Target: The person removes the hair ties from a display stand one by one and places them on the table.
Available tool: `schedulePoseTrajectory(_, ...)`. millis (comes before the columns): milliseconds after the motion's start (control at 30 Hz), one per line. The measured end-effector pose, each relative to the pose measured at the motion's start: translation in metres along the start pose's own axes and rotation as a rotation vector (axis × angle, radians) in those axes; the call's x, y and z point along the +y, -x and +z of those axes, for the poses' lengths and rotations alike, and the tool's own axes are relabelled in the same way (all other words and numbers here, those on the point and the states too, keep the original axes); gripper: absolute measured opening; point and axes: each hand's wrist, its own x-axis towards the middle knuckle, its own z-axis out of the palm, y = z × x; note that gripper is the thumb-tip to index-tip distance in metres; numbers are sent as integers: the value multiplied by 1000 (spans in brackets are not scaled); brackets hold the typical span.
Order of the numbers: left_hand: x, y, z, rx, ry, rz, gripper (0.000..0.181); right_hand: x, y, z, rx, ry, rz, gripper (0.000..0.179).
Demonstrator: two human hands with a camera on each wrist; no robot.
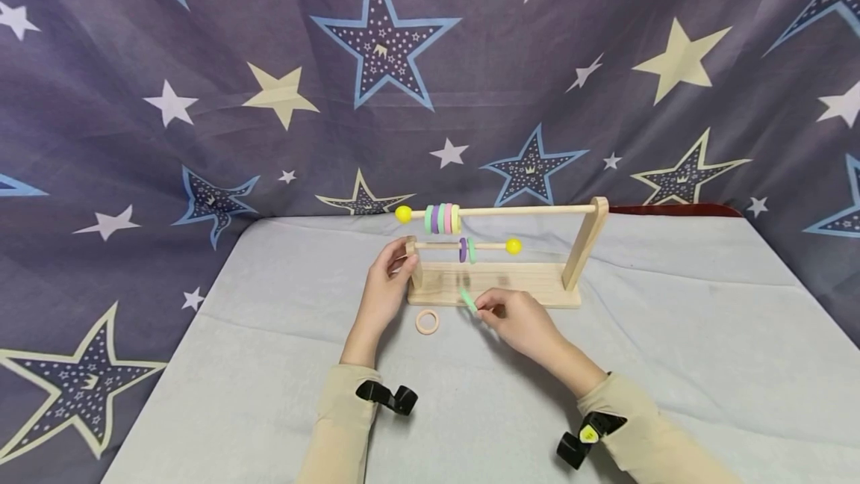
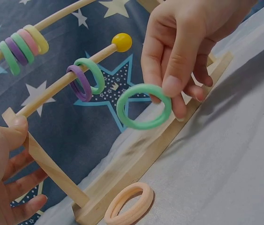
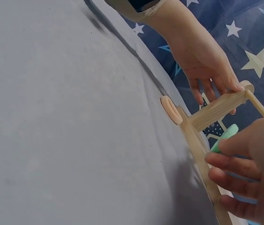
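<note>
Head view has the right hand (image 1: 520, 320) pinching a green ring (image 1: 468, 300) by its edge, below the lower rod (image 1: 493, 246) and on the near side. From where I stand, that rod runs sideways from a short post (image 2: 52, 165) to a yellow ball (image 1: 513, 246) at its right end, and the ball lies up and to the right of the ring, nearer the right hand than the left. The left hand (image 1: 384, 286) grips the post's top between thumb and fingers. The held ring slants, almost edge-on, though the left wrist view shows its hole plainly.
</note>
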Motion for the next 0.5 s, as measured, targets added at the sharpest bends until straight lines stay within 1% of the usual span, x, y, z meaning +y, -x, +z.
schedulePoseTrajectory(133,1,0,0,0,8,1,45,-2,0,3,-46,75,24,8)
schedulePoseTrajectory(233,2,0,-1,0,11,2,45,-3,0,5,-77,110,38,7)
schedulePoseTrajectory(367,2,0,-1,-5,8,-1,46,-5,0,6,-85,127,46,7)
schedulePoseTrajectory(500,2,0,0,-8,8,-4,46,-5,0,8,-92,152,35,7)
